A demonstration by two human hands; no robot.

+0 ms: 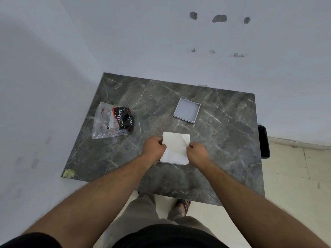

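left hand pinching left edge of white paper, right hand gripping right edge, on marble table

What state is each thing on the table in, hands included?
white paper: held by both side edges, far right corner curled over.
left hand: pinches the paper's left edge.
right hand: pinches the paper's right edge.
grey tray: lying flat, open side up, nothing in it.
plastic bag: lying crumpled, Dove packet inside.
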